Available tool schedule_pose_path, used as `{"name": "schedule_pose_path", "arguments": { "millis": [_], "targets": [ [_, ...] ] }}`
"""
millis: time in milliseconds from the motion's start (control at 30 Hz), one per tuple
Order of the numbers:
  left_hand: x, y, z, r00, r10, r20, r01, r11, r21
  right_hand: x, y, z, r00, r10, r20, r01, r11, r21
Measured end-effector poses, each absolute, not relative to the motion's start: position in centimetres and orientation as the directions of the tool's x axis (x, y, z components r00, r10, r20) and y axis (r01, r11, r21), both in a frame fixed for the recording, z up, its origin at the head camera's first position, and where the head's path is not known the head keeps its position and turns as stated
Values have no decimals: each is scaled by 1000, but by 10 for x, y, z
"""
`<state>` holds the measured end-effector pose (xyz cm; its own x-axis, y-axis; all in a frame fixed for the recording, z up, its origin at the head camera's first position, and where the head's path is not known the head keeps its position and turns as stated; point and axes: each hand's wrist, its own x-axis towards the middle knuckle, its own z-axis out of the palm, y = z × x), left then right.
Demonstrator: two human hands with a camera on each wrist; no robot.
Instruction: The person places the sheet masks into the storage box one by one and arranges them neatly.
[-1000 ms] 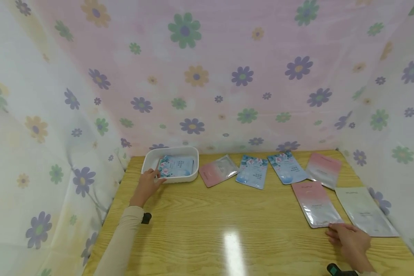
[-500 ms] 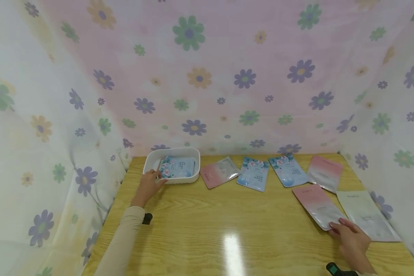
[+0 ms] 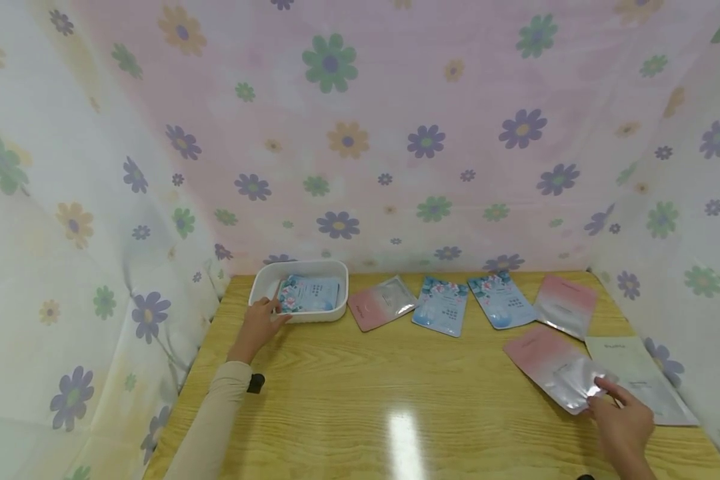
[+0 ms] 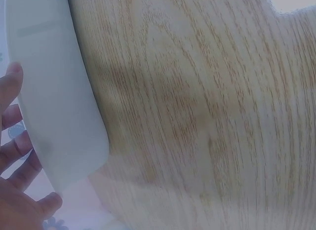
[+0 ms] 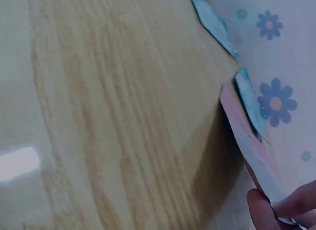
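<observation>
At the far left of the table, a white plastic basket (image 3: 312, 317) holds blue floral face mask packets (image 3: 309, 294). My left hand (image 3: 261, 329) grips its near left rim; the left wrist view shows fingers of the hand (image 4: 19, 190) along the basket wall (image 4: 59, 92). On the right, my right hand (image 3: 624, 419) pinches the lower corner of a pink-and-silver face mask packet (image 3: 546, 360), thumb on one face and fingers on the other. The packet (image 5: 247, 136) is tilted and lifted off the table, casting a shadow in the right wrist view.
Along the back lie a pink packet (image 3: 381, 303), two blue floral packets (image 3: 441, 307) and another pink packet (image 3: 567, 307). A pale green packet (image 3: 636, 380) lies at the right edge, partly behind my right hand. Flowered cloth (image 3: 372, 133) walls the table on three sides.
The right hand has raised the pink packet off the table and tilted it, with its lower end shifting right over the pale green packet. The left hand stays at the basket rim.
</observation>
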<state>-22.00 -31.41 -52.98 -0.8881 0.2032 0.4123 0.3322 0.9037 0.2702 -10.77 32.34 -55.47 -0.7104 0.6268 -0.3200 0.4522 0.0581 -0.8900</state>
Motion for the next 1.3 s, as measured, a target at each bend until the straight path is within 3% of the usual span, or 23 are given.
{"name": "schedule_pose_path", "arguments": {
  "millis": [100, 133, 333, 500, 667, 833, 1033, 1300],
  "targets": [
    [-220, -316, -530, -883, 199, 425, 331, 906, 265, -108, 320, -558, -738, 623, -259, 476, 208, -854],
    [-220, -316, -530, -882, 199, 428, 332, 906, 263, -109, 319, -560, -742, 616, -265, 468, 194, -862],
    [-220, -315, -529, -891, 208, 404, 339, 896, 287, -110, 312, -557, -719, 620, -315, 365, -49, -930],
    [-219, -313, -529, -906, 190, 379, 310, 906, 288, -114, 307, -536, -716, 614, -331, 296, -162, -941],
    [-220, -314, -530, -903, 194, 384, 317, 902, 291, -113, 299, -513, -826, 490, -279, 124, -325, -938],
    [-220, -315, -531, -911, 184, 370, 304, 904, 299, -115, 289, -503, -930, 326, -171, 40, -373, -927],
    [-219, -313, -530, -901, 201, 384, 325, 899, 293, -122, 272, -493, -980, 188, -69, -4, -365, -931],
    [-218, -310, -525, -899, 194, 393, 318, 906, 280, -136, 249, -479, -996, 69, 51, -70, -315, -947]
  ]
}}
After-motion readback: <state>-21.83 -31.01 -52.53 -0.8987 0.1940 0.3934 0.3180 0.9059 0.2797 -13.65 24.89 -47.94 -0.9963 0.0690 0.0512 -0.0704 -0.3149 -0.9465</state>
